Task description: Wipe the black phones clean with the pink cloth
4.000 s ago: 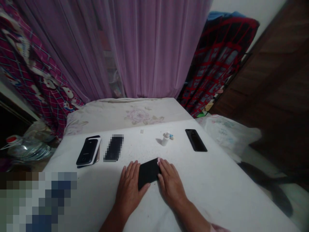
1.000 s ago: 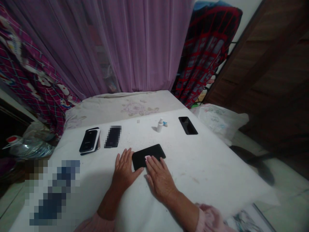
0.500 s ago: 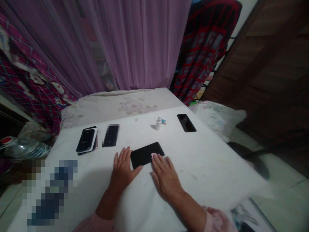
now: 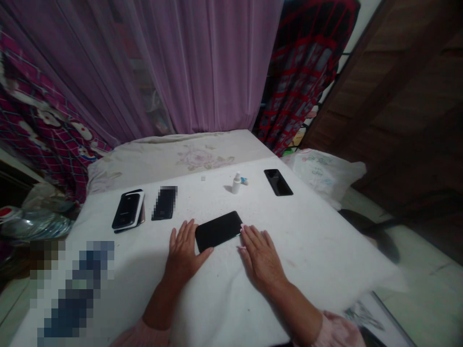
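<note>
A black smartphone (image 4: 218, 231) lies face up on the white sheet between my hands, tilted across the table. My left hand (image 4: 184, 253) rests flat beside its lower left edge, with the thumb side against the phone. My right hand (image 4: 262, 258) lies flat at its right end, the fingertips at or very near the corner. Neither hand grips it. Farther back lie another black phone (image 4: 278, 182), a pixelated phone (image 4: 164, 203) and a phone stack with a white-edged case (image 4: 127, 210).
A small white bottle (image 4: 236, 184) stands at the back of the white sheet (image 4: 307, 250), with a small blue-and-white item (image 4: 245, 181) next to it. Behind are a floral pillow (image 4: 188, 161) and purple curtain (image 4: 195, 62); a white plastic bag (image 4: 321, 173) sits right.
My right hand has slid rightward, from the phone's face to its right end. The left hand and the phone have barely moved, and the view has shifted slightly.
</note>
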`<state>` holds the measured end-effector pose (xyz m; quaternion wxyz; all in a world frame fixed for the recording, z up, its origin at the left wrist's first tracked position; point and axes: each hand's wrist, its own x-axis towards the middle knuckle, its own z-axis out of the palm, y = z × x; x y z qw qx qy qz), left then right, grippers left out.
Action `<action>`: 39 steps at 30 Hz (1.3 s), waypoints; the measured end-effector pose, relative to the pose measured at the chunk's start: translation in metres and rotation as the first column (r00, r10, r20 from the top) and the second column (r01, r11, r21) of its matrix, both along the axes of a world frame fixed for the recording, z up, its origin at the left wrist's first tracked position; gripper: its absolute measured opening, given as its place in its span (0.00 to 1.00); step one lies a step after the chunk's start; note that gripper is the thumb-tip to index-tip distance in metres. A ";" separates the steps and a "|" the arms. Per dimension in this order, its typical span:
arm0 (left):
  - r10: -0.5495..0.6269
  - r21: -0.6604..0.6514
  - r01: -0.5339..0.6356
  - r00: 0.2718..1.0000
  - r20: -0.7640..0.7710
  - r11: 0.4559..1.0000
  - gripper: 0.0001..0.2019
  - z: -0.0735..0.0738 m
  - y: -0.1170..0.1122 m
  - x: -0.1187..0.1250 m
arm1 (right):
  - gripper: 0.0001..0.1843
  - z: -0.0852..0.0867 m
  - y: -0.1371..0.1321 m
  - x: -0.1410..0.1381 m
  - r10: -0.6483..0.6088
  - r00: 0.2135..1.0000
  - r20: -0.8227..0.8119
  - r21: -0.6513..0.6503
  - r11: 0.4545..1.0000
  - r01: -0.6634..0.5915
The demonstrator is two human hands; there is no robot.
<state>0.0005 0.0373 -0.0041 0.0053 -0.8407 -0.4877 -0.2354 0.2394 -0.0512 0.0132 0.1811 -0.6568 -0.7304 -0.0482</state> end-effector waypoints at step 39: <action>0.025 0.041 -0.025 1.000 0.001 0.999 0.33 0.000 -0.001 0.004 | 0.23 0.011 0.085 -0.013 -0.090 0.971 -0.221 -0.148 0.987 0.058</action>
